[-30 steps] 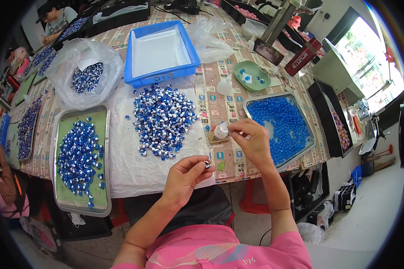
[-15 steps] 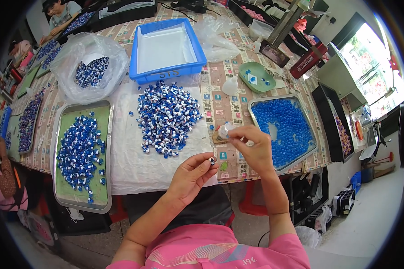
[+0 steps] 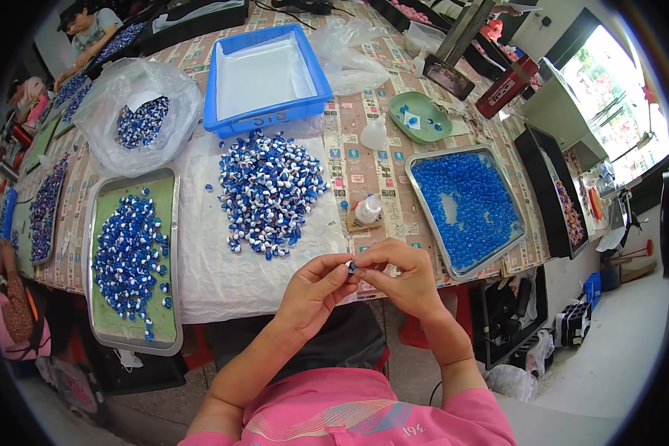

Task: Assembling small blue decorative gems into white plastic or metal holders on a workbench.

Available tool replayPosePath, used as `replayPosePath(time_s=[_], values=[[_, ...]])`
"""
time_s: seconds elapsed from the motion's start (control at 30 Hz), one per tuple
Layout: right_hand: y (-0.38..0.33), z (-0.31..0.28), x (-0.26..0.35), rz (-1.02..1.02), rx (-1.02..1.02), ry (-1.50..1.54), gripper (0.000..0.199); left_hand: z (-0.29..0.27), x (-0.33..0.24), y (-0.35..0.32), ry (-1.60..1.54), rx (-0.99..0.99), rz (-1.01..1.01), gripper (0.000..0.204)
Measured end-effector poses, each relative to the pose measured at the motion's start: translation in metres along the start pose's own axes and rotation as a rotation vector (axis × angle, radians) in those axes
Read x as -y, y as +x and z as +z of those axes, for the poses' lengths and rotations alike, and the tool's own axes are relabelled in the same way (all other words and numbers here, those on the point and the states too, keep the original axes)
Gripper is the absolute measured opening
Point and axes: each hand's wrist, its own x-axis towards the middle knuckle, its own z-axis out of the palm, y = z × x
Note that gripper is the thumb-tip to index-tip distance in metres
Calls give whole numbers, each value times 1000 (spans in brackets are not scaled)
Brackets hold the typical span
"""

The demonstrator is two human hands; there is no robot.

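Note:
My left hand (image 3: 314, 291) and my right hand (image 3: 400, 276) meet at the table's near edge, fingertips pinched together on one small blue and white bead piece (image 3: 351, 265). Just beyond them stands a small white glue bottle (image 3: 369, 209) on a scrap of card. A heap of blue and white bead pieces (image 3: 269, 192) lies on a white cloth (image 3: 215, 275) past my left hand. To the right, a metal tray of blue beads (image 3: 464, 204) has a bare patch in its middle.
A metal tray with a green liner (image 3: 100, 297) holds finished blue and white pieces at left. A blue plastic bin (image 3: 264, 119), a clear bag of beads (image 3: 137, 119), a green dish (image 3: 416, 115) and a second bottle (image 3: 374, 135) sit farther back. Other people work at far left.
My right hand has come away from the glue bottle and down toward me. Both hands have closed together on the small piece at the table edge.

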Motion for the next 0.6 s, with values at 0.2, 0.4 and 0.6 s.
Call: replayPosePath(time_s=[0.2,0.4,0.6], values=[[0,-2,3,9,45,21,17,-6,1,-2,-17,32,-28,22],[-1,-8,3,-10,80,31,17,-7,2,-2,-102,52,-125,21],[-7,-22,0,-49,118,84,17,5,7,-5,-42,45,-127,17]])
